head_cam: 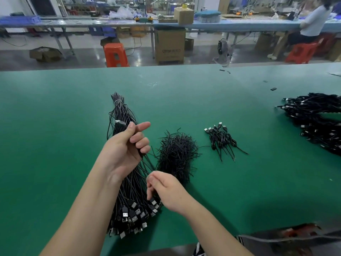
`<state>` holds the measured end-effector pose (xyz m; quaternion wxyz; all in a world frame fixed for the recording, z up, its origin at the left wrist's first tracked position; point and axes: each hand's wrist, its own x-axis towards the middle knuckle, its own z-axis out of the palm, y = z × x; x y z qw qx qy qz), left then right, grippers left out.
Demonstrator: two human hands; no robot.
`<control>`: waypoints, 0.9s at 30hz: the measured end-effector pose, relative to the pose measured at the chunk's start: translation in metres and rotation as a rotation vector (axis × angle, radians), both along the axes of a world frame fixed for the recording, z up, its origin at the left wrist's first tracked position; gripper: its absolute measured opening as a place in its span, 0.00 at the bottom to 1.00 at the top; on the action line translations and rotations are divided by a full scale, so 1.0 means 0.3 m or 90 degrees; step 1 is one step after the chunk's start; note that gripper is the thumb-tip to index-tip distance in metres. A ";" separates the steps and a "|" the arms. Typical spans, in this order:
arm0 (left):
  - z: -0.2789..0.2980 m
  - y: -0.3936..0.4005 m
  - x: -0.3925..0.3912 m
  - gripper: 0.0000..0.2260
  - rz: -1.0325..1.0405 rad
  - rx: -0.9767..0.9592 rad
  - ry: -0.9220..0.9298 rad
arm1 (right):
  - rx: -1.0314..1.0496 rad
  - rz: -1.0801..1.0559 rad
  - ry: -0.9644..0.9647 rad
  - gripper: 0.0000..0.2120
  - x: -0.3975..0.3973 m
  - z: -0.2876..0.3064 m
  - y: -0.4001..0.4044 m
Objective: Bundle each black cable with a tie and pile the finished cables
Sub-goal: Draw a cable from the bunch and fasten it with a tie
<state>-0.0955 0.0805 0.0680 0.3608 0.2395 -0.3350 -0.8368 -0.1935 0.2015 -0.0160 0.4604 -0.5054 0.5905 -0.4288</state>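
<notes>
A long bunch of loose black cables (pixel 121 111) lies on the green table (pixel 55 117), its USB plugs (pixel 131 217) fanned out near me. My left hand (pixel 125 150) is raised over the bunch, fingers curled around one black cable with a plug sticking out above the thumb. Lower down, my right hand (pixel 166 191) pinches a thin strand of that cable beside the plugs. A mound of black ties (pixel 175 156) sits just right of my hands. A small pile of bundled cables (pixel 221 139) lies further right.
A large heap of black cables (pixel 317 122) fills the table's right edge. Small black scraps (pixel 273 89) lie near the far edge. Beyond the table stand an orange stool (pixel 115 55), a cardboard box (pixel 169 46) and a seated person (pixel 310 26).
</notes>
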 end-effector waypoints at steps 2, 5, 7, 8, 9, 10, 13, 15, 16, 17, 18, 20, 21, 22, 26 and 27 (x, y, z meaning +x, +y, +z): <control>0.016 -0.002 0.006 0.17 -0.025 -0.035 0.002 | 0.018 -0.027 -0.009 0.14 -0.008 -0.009 0.015; 0.031 0.006 0.005 0.16 -0.062 -0.091 -0.026 | 0.016 -0.088 -0.135 0.13 -0.029 0.009 0.012; 0.028 0.022 -0.002 0.16 -0.083 -0.125 -0.056 | -0.024 -0.066 -0.291 0.15 -0.061 0.034 -0.002; 0.022 0.032 -0.007 0.16 -0.091 -0.142 -0.074 | -0.052 -0.027 -0.379 0.17 -0.075 0.051 -0.005; 0.016 0.042 -0.012 0.16 -0.102 -0.158 -0.093 | -0.076 0.016 -0.447 0.18 -0.086 0.069 -0.007; 0.010 0.053 -0.015 0.16 -0.118 -0.173 -0.113 | -0.095 0.048 -0.487 0.18 -0.094 0.086 -0.009; 0.004 0.083 -0.029 0.17 -0.174 -0.194 -0.142 | -0.130 0.037 -0.455 0.19 -0.096 0.108 -0.019; 0.010 0.101 -0.039 0.17 -0.196 -0.186 -0.112 | -0.143 -0.032 -0.411 0.17 -0.088 0.109 -0.023; 0.014 0.109 -0.045 0.17 -0.203 -0.183 -0.097 | -0.143 -0.064 -0.392 0.16 -0.084 0.110 -0.023; 0.017 0.119 -0.050 0.18 -0.209 -0.181 -0.090 | -0.145 -0.091 -0.377 0.16 -0.080 0.107 -0.023; 0.017 0.127 -0.055 0.18 -0.214 -0.180 -0.091 | -0.148 -0.111 -0.366 0.15 -0.076 0.105 -0.021; 0.019 0.136 -0.062 0.18 -0.229 -0.181 -0.110 | -0.155 -0.140 -0.353 0.14 -0.073 0.097 -0.017; 0.025 0.137 -0.063 0.18 -0.245 -0.185 -0.133 | -0.157 -0.157 -0.351 0.13 -0.069 0.094 -0.013; 0.029 0.134 -0.063 0.19 -0.265 -0.192 -0.166 | -0.156 -0.178 -0.349 0.12 -0.062 0.091 -0.009; 0.033 0.118 -0.054 0.21 -0.327 -0.300 -0.354 | -0.119 -0.217 -0.326 0.11 -0.032 0.062 0.000; 0.037 0.120 -0.053 0.20 -0.326 -0.346 -0.410 | -0.109 -0.219 -0.286 0.11 -0.034 0.057 0.003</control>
